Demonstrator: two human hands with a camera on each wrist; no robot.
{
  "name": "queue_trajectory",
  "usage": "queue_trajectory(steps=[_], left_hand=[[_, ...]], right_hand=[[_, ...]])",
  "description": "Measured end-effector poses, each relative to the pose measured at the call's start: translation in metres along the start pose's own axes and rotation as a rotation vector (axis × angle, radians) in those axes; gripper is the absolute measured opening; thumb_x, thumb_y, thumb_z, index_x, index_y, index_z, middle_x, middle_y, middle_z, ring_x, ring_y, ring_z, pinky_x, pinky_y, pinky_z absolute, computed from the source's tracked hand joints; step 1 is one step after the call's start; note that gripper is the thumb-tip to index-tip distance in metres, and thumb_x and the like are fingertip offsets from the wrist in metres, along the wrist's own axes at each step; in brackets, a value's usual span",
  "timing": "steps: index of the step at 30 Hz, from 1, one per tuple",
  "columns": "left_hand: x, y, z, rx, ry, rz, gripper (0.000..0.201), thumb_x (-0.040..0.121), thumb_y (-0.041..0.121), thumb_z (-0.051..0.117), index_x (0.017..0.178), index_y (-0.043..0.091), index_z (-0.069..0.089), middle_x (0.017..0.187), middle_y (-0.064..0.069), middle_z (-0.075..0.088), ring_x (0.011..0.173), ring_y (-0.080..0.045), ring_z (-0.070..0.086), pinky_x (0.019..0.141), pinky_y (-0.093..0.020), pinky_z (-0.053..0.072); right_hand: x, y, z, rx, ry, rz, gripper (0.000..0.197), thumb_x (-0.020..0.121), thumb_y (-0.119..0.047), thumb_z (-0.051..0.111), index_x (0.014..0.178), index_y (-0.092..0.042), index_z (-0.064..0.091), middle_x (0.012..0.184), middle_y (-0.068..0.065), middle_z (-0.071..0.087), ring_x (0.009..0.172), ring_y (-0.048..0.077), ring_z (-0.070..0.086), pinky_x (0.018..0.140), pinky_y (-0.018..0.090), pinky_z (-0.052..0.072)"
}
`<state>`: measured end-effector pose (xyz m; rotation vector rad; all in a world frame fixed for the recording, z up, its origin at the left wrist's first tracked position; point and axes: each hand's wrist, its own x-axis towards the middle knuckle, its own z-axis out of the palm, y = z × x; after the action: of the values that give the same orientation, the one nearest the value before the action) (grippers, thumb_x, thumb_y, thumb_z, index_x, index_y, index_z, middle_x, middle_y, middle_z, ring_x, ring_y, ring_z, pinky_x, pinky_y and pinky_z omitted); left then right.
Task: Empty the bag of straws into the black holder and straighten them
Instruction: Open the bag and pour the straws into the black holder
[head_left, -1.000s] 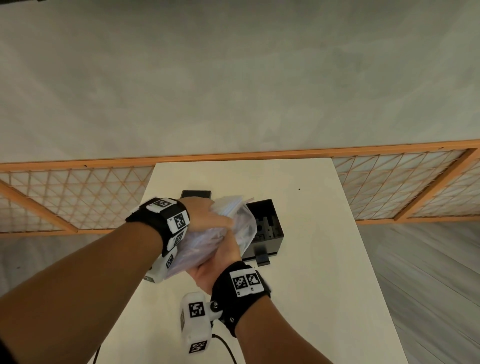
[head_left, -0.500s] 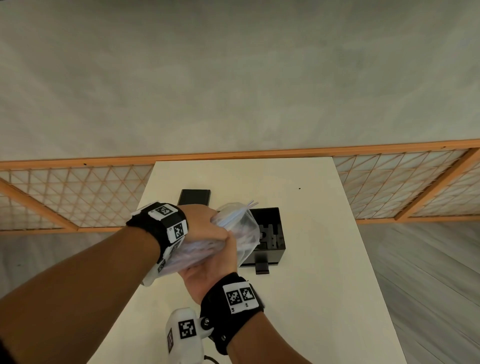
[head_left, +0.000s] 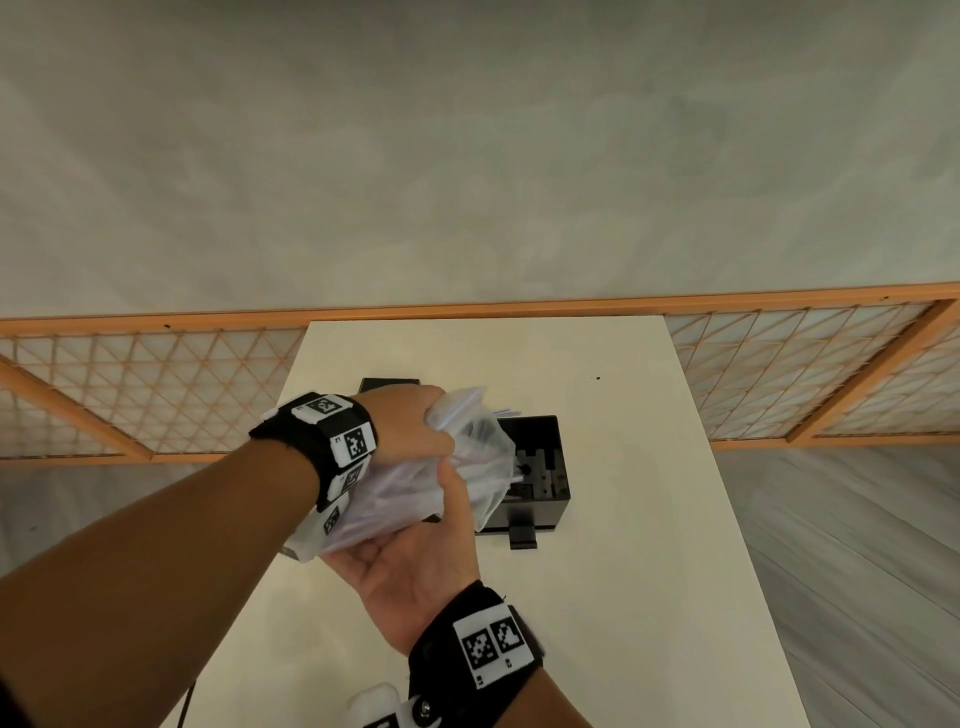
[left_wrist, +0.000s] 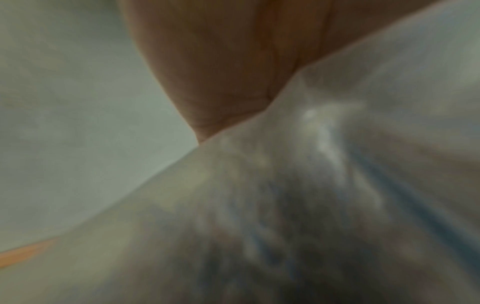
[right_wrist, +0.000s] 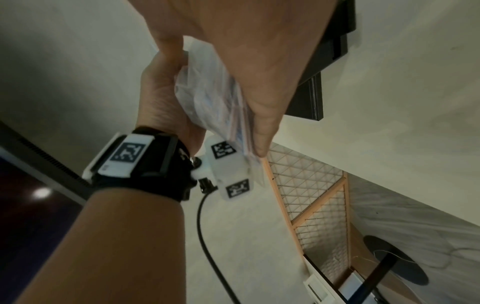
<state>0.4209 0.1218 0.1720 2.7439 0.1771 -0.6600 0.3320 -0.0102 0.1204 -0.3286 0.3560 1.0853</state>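
A clear plastic bag of straws (head_left: 415, 493) is held above the white table, its mouth tilted toward the open black holder (head_left: 540, 467). My left hand (head_left: 410, 431) grips the bag from above near the mouth. My right hand (head_left: 431, 545) grips it from below, thumb pressed on the plastic. A few white straw ends (head_left: 506, 413) poke out over the holder's rim. In the right wrist view the bag (right_wrist: 215, 96) sits between both hands; the left wrist view shows only blurred plastic (left_wrist: 311, 185) and my palm.
The holder's black lid (head_left: 389, 384) lies flat on the table behind my left hand. A small black tab (head_left: 522, 535) sticks out at the holder's front. The white table (head_left: 649, 597) ends at a wooden lattice screen (head_left: 156, 395) at the back.
Both hands have shifted slightly right with the bag, bringing its mouth over the holder's left edge. My right hand has rolled palm-up under the bag.
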Motion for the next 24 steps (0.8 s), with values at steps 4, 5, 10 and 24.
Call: queue_trajectory(steps=[4, 5, 10, 24], left_hand=[[0.015, 0.01, -0.003, 0.076, -0.041, -0.062, 0.043, 0.079, 0.062, 0.056, 0.072, 0.021, 0.043, 0.071, 0.002, 0.048, 0.063, -0.02, 0.045, 0.064, -0.033, 0.036], [0.018, 0.014, -0.002, 0.096, -0.039, -0.065, 0.047, 0.084, 0.066, 0.055, 0.071, 0.021, 0.045, 0.071, 0.002, 0.05, 0.064, -0.02, 0.047, 0.065, -0.033, 0.038], [0.037, 0.021, 0.007, 0.202, 0.023, -0.155, 0.043, 0.092, 0.057, 0.059, 0.071, 0.022, 0.044, 0.087, -0.005, 0.063, 0.074, -0.021, 0.055, 0.065, -0.03, 0.041], [0.016, 0.032, -0.031, 0.174, 0.028, -0.158, 0.036, 0.096, 0.028, 0.057, 0.07, 0.013, 0.038, 0.07, -0.002, 0.04, 0.061, -0.019, 0.039, 0.056, -0.03, 0.028]], right_hand=[[-0.001, 0.003, 0.003, -0.125, -0.052, -0.002, 0.038, 0.082, -0.033, 0.067, 0.099, 0.001, 0.07, 0.1, 0.017, 0.069, 0.093, 0.031, 0.069, 0.102, 0.049, 0.051], [0.002, 0.003, 0.004, -0.165, -0.041, 0.013, 0.029, 0.077, -0.027, 0.069, 0.092, -0.002, 0.066, 0.097, 0.018, 0.064, 0.092, 0.031, 0.066, 0.105, 0.05, 0.049], [0.012, 0.0, 0.0, -0.21, 0.033, 0.069, 0.05, 0.067, -0.021, 0.072, 0.114, -0.006, 0.067, 0.114, 0.018, 0.063, 0.099, 0.032, 0.061, 0.103, 0.046, 0.049], [-0.005, 0.0, 0.009, -0.278, 0.06, 0.031, 0.022, 0.08, 0.007, 0.056, 0.059, 0.0, 0.055, 0.067, 0.021, 0.058, 0.081, 0.034, 0.066, 0.097, 0.043, 0.056]])
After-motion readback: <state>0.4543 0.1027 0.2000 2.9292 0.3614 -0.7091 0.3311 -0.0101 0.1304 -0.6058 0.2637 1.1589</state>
